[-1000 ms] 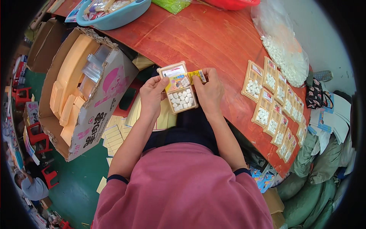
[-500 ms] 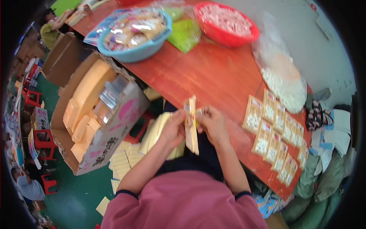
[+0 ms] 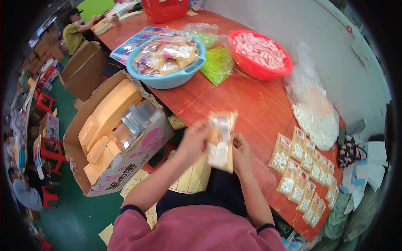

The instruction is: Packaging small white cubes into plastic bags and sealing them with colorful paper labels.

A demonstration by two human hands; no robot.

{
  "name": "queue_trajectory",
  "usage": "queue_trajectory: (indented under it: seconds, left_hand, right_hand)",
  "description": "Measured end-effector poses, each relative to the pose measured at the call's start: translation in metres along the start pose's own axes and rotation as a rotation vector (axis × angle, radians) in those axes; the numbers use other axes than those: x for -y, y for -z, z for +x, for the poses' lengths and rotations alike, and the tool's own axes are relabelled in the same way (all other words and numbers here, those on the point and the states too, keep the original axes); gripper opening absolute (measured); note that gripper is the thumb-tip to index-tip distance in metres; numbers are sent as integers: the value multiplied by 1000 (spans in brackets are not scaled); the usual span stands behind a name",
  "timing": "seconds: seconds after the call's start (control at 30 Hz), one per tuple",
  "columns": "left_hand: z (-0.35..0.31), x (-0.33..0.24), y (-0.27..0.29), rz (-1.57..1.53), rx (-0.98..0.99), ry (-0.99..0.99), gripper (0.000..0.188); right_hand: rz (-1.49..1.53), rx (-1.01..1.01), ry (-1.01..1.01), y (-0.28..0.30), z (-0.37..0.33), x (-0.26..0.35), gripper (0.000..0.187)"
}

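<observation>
Held tray: the tan tray [image 3: 222, 140], blurred, is in the person's hands, over the lap [image 3: 226, 184] and the near edge of the desk [image 3: 234, 98].
Tray's long axis: running roughly away from the body, far end leaning slightly rightward, printed face turned up; its exact tilt cannot be told.
Left hand [image 3: 194, 140]: closed on the tray's left edge, toward the far half, so the tray lies directly to its right.
Right hand [image 3: 242, 152]: at the tray's right edge, about midway, with the tray directly to its left; fingers drawn narrow, but whether they pinch the edge cannot be told.
Nearer hand: the left, which overlaps the tray; the right is touching or just beside it.
Cardboard box [image 3: 134, 165]: left of the tray, well apart, holding stacked tan trays [image 3: 111, 104] and clear plastic covers [image 3: 136, 119].
Filled trays [image 3: 293, 166]: right of the held tray and reaching nearer the body, in slanting rows, with white pieces [image 3: 280, 159] inside.
Clear bag [image 3: 322, 100]: right of and beyond the tray, with more white pieces.
Red basin [image 3: 268, 76]: beyond the tray, rightward, full of pink pieces [image 3: 259, 50].
Blue basin [image 3: 163, 83]: beyond the tray, leftward, heaped with wrapped packs [image 3: 167, 54].
Another person [image 3: 74, 37]: farthest, beyond the tray and well leftward.
</observation>
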State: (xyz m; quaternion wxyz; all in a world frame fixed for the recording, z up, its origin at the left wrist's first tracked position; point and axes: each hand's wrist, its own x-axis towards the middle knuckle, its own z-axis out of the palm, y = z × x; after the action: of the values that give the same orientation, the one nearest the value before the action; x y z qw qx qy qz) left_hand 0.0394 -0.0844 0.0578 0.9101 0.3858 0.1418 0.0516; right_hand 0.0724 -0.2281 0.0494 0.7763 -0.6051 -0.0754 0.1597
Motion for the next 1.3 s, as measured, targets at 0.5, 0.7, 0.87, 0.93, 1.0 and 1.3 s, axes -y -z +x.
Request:
queue_trajectory:
  seconds: [0.5,0.7,0.87,0.93,1.0,1.3]
  left_hand:
    - [335,-349,253,1262,-441,-646,54]
    - [312,-331,240,1858,-787,-1035,56]
    - [232,-218,100,1886,-501,-1368,41]
    - [189,-128,9,1996,-39,-1597,39]
    - [118,-12,-82,1256,413,-949,41]
    - [89,188,-206,1862,1106,-927,51]
  right_hand:
    - [-728,-264,366,96,-97,39,16]
    - [-1054,-522,456,162,-126,54,15]
    - [-1457,-668,467,207,-145,58,29]
    - [-1507,-659,323,221,-153,43,42]
    - [-1685,-650,77,229,-154,34,56]
    - [-1782,-597,-58,215,-143,20,71]
